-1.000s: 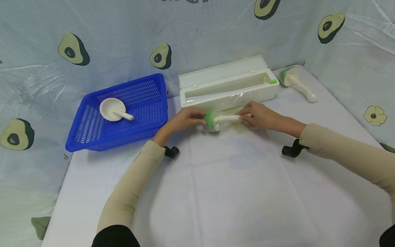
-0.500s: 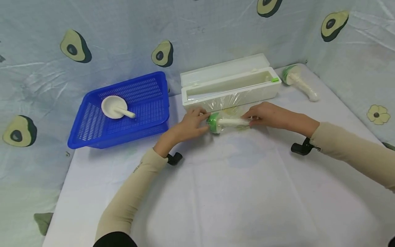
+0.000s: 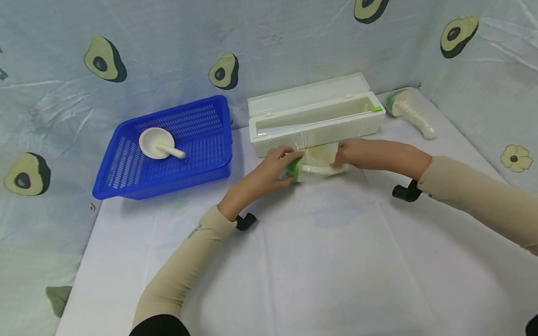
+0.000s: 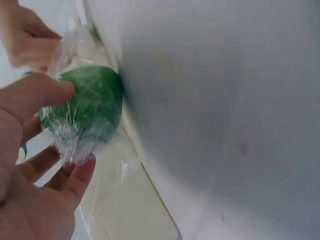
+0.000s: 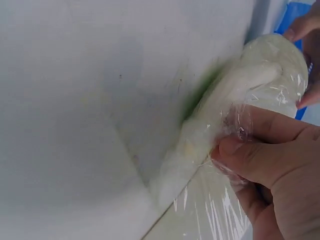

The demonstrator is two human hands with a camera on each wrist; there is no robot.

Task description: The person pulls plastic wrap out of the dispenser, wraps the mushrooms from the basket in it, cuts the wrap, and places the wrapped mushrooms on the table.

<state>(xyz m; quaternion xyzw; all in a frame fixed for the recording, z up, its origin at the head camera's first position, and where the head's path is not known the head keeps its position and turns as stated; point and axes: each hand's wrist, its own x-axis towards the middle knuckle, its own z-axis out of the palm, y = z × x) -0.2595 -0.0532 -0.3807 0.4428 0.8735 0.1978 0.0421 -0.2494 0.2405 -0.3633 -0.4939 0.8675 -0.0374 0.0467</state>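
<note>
A ladle with a green bowl and white handle lies on the table in front of a white cling film box, wrapped in clear film. My left hand holds its bowl end, thumb and fingers curved about the green bowl in the left wrist view. At the handle end, my right hand pinches the cling film between thumb and fingers. In the right wrist view, film stretches from that pinch over the handle and towards the box. Some right fingers are hidden behind the film and hand.
On the left sits a blue basket with a white ladle inside. Another film-wrapped ladle lies at the back right. The box lid stands raised behind the box. A patterned curtain closes off the back.
My right hand has gone from the handle tip to a fist-like pinch on the film, drawing it over the handle. My left hand has shifted slightly right over the bowl.
</note>
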